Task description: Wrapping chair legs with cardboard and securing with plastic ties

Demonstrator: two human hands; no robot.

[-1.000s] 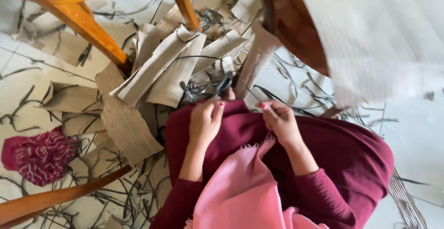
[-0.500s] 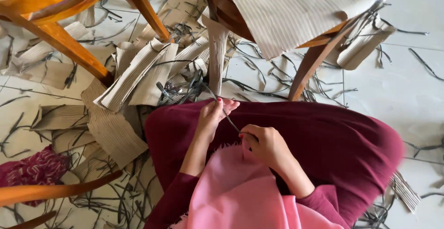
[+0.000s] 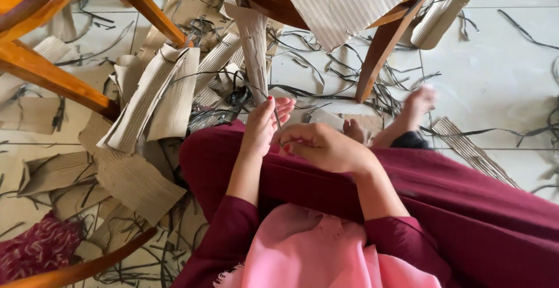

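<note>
A thin dark strip (image 3: 273, 109) is being pinched between the fingers of the left hand (image 3: 265, 126) and the right hand (image 3: 323, 147), just above the lap covered by a maroon skirt (image 3: 466, 206). Both hands are being kept closed on the strip, close together. Corrugated cardboard pieces (image 3: 157, 96) and more dark strips are being seen scattered on the tiled floor (image 3: 501, 78), beside wooden chair legs (image 3: 378, 55). A pink cloth (image 3: 314, 253) is being draped below the wrists.

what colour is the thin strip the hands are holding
Dark grey to black strip, pinched between left hand and right hand; head view.
</note>
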